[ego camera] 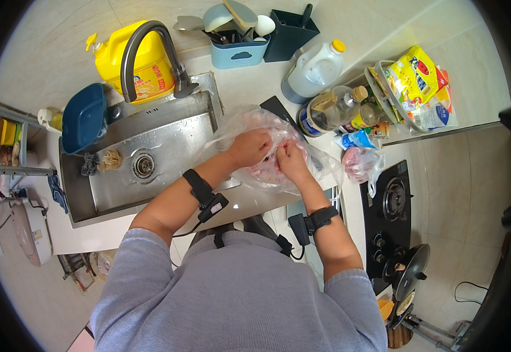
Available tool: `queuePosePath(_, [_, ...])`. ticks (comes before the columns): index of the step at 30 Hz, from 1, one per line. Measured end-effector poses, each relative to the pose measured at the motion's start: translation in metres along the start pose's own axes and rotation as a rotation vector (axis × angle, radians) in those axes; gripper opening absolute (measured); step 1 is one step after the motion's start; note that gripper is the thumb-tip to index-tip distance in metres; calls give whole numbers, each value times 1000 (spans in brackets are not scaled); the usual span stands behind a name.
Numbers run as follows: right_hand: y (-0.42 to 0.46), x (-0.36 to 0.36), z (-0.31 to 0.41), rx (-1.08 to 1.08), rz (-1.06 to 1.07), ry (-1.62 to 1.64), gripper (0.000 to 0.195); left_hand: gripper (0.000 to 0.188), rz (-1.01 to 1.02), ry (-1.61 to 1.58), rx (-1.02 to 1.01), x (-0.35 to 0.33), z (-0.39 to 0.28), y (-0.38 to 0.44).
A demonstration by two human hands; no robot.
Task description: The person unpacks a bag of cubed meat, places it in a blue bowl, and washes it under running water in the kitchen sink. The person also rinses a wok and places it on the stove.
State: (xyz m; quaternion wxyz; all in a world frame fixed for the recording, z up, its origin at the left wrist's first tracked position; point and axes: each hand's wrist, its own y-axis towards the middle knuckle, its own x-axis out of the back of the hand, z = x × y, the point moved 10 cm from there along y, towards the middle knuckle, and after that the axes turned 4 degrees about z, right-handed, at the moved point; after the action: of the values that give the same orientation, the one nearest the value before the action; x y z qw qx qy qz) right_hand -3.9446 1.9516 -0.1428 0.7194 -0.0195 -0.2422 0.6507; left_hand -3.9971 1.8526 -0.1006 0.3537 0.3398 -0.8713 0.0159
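A large clear plastic bag (233, 125) lies spread on the counter beside the sink. Pinkish pieces that look like raw meat (266, 174) show through and inside it. My left hand (251, 147), curled with the fingertips together, grips the bag's plastic on the left. Close by on the right, my right hand (291, 160) pinches the bag between thumb and fingers. Between the two hands a small gap in the plastic shows the pink contents. A dark flat board or tray (277, 108) is partly hidden beneath the bag.
Left of the bag is a steel sink (180, 136) with a faucet (125, 66). Bottles (330, 110) stand behind to the right. A smaller bag of pink contents (361, 165) sits near the gas stove (387, 220). A utensil holder (237, 53) stands at the back.
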Motion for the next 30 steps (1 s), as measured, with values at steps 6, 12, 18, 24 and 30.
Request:
queuePosePath(6, [-7,-5,19,6,98,59,12,7,-67,38,-20,9,-16,-3])
queuePosePath(12, [-1,-9,6,-74,127,40,12,13,157,-304,44,-21,22,0])
queuePosePath(18, [4,9,-12,-163,33,-97,14,24,211,-1045,484,-7,53,-17])
queuePosePath(24, [-16,-6,29,51,132,-72,19,18,182,-1146,406,33,5,-13])
queuePosePath(30, [-46,46,25,121,-280,-554,17,22,128,-258,36,28,-4,-15])
